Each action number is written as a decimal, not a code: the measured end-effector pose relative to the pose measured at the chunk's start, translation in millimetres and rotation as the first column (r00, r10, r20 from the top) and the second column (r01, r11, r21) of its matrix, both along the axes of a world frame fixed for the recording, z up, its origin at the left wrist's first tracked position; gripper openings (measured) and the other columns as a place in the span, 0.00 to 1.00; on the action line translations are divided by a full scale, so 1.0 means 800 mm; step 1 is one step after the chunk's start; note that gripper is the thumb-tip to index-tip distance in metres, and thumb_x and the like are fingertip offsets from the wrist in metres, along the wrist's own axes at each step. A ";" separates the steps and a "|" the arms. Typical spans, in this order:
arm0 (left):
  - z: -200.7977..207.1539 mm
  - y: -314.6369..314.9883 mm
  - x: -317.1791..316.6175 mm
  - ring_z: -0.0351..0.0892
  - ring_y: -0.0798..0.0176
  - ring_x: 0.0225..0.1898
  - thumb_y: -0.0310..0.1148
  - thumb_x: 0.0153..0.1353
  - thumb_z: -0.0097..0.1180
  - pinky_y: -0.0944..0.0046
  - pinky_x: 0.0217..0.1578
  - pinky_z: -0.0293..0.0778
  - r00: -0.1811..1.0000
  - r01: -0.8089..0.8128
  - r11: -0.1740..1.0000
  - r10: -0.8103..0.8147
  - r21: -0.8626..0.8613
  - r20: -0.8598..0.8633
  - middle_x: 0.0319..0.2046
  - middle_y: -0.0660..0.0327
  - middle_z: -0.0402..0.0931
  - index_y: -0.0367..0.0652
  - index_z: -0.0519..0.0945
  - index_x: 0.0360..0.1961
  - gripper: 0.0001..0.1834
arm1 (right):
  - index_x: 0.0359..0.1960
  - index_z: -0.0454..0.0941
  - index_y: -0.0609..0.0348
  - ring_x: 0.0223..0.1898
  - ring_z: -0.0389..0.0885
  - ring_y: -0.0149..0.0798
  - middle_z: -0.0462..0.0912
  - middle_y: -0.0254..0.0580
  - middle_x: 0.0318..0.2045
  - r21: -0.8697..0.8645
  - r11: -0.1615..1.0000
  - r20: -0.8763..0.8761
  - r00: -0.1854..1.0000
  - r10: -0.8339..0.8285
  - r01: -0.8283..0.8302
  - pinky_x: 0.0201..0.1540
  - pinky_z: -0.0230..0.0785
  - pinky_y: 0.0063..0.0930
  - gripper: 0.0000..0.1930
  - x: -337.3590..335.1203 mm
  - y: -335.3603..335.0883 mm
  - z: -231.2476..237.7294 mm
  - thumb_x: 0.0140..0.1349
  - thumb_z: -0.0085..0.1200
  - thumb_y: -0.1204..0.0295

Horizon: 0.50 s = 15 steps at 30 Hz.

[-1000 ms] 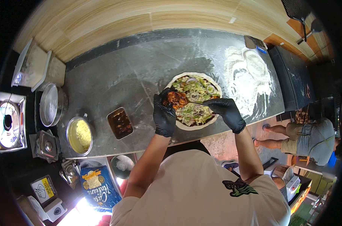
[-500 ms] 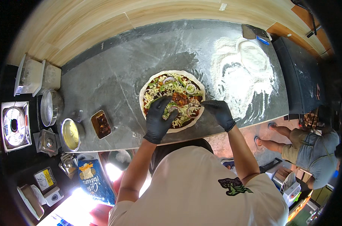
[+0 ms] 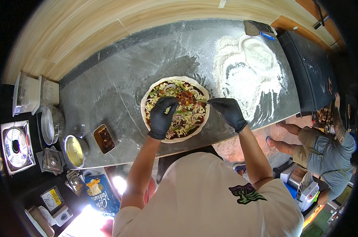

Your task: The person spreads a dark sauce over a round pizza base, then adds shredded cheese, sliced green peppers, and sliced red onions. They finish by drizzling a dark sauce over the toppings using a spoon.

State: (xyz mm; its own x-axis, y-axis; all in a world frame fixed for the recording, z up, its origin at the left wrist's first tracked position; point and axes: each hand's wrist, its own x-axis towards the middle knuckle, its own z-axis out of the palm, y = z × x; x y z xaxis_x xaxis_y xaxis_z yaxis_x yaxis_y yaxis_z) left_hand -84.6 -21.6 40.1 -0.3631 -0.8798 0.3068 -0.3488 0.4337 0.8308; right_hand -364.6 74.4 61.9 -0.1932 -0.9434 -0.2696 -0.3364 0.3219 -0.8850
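An uncooked pizza (image 3: 186, 136) lies on the grey stone counter in front of me. It carries dark sauce, shredded cheese, onion rings, green pepper strips and a reddish chunky topping (image 3: 185, 99) near its middle. My left hand (image 3: 163, 114), in a black glove, is over the pizza's left side with fingers curled in; what they may hold is hidden. At the pizza's right edge my right hand (image 3: 227, 112), also gloved, pinches a thin metal utensil (image 3: 203, 102). The utensil points left toward the reddish topping; its kind cannot be made out.
Left of the pizza stands a small metal tray (image 3: 104, 139) of dark reddish topping, beside a pot of shredded cheese (image 3: 74, 151). White flour (image 3: 246, 85) covers the counter's right side around a round of dough (image 3: 258, 54). Another person (image 3: 325, 154) stands beyond the counter's right end.
The view has shifted slightly. My left hand's fingers have drawn in and moved up toward the reddish topping. My right hand still grips the utensil, which now shows more clearly.
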 end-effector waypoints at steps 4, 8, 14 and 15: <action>-0.010 -0.029 0.034 0.87 0.53 0.48 0.26 0.62 0.69 0.56 0.53 0.80 0.993 -0.052 0.995 0.043 0.081 0.113 0.50 0.53 0.87 0.40 0.88 0.50 0.14 | 0.50 0.90 0.61 0.37 0.82 0.26 0.92 0.38 0.39 -0.029 0.999 -0.075 0.997 0.025 -0.028 0.44 0.75 0.25 0.12 0.003 0.006 -0.001 0.68 0.60 0.75; -0.010 -0.031 0.037 0.83 0.50 0.52 0.31 0.59 0.71 0.53 0.55 0.79 0.970 0.031 0.999 -0.020 -0.039 0.244 0.53 0.56 0.85 0.48 0.88 0.53 0.18 | 0.49 0.89 0.62 0.36 0.83 0.27 0.92 0.43 0.39 -0.025 0.999 -0.157 0.987 0.020 -0.025 0.44 0.76 0.26 0.12 0.007 0.018 0.002 0.68 0.60 0.74; 0.001 0.020 0.014 0.82 0.52 0.52 0.35 0.64 0.66 0.53 0.53 0.79 0.913 0.293 0.948 -0.238 -0.126 0.330 0.55 0.60 0.83 0.53 0.86 0.56 0.18 | 0.50 0.89 0.60 0.36 0.84 0.28 0.92 0.45 0.38 0.066 0.997 -0.156 0.986 0.057 -0.047 0.43 0.77 0.27 0.11 0.020 0.043 0.014 0.68 0.61 0.75; 0.000 0.027 0.016 0.83 0.52 0.52 0.35 0.65 0.65 0.53 0.53 0.79 0.907 0.295 0.951 -0.247 -0.095 0.342 0.55 0.60 0.83 0.53 0.86 0.56 0.18 | 0.50 0.90 0.59 0.36 0.84 0.29 0.92 0.45 0.38 0.051 0.995 -0.199 0.975 0.098 -0.089 0.43 0.77 0.27 0.11 0.025 0.049 0.014 0.69 0.61 0.75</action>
